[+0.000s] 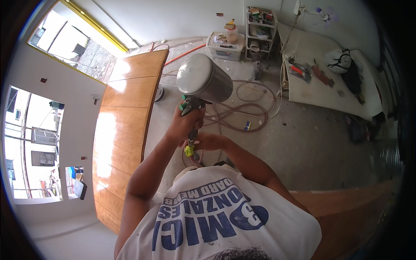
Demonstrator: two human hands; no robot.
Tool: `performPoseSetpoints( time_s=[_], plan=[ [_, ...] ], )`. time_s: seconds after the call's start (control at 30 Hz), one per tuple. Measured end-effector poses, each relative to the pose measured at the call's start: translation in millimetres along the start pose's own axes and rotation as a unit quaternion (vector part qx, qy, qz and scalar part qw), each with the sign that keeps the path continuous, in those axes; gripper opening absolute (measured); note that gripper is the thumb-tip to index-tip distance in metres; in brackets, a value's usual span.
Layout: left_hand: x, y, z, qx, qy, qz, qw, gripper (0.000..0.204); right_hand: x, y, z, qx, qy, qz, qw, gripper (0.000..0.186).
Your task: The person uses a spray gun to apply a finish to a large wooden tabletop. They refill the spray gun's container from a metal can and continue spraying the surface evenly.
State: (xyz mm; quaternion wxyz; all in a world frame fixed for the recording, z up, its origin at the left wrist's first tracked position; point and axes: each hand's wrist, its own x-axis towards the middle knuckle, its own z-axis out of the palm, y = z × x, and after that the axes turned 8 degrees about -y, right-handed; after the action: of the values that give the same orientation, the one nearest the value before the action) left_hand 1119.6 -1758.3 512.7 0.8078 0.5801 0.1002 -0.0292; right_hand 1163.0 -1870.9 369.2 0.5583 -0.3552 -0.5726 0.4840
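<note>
In front of my chest is a spray gun [194,104] with a large silver cup [203,80] on top and green knobs on its body. My left hand [185,123] is wrapped round its handle. Below that, my right hand [207,141] is closed at the metal air fitting under the handle; part of its fingers is hidden. A yellow-green coupling [189,150] sits at the lower end of the fitting, where a reddish hose [196,162] joins. To the left of the gun stands a glossy brown wooden panel [125,93], apart from it.
Looped hose [264,117] lies on the concrete floor ahead. Beyond are a clear storage box [225,52] and a drawer rack [261,32]. At right, a pale table [303,93] bears a respirator mask [338,62] and tools. Another brown wooden surface [342,199] is at lower right.
</note>
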Motion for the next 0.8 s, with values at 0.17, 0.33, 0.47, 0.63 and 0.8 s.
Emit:
performPoseSetpoints(
  time_s=[0.17,0.33,0.47,0.63,0.8],
  plan=[
    [-13.7,3.8,-18.1,0.084,0.045,0.052,0.994,0.011,-24.6,-33.8,11.6,-0.230,0.176,0.059,0.955,0.017],
    [2.0,0.8,-41.2,0.171,0.168,0.134,0.962,0.017,-28.2,-69.1,56.1,-0.304,0.176,0.076,0.933,0.013],
    [30.1,-3.9,-38.1,0.178,0.203,0.190,0.944,0.028,13.9,-71.3,98.1,-0.274,-0.097,0.063,0.955,0.021],
    [34.0,9.3,-27.0,0.151,0.192,0.155,0.957,0.027,12.6,-31.7,82.4,-0.428,-0.052,0.195,0.881,0.023],
    [32.3,18.8,-18.3,0.080,0.195,0.139,0.968,0.027,-50.1,-9.5,20.1,-0.350,0.070,0.180,0.917,0.026]
  ],
)
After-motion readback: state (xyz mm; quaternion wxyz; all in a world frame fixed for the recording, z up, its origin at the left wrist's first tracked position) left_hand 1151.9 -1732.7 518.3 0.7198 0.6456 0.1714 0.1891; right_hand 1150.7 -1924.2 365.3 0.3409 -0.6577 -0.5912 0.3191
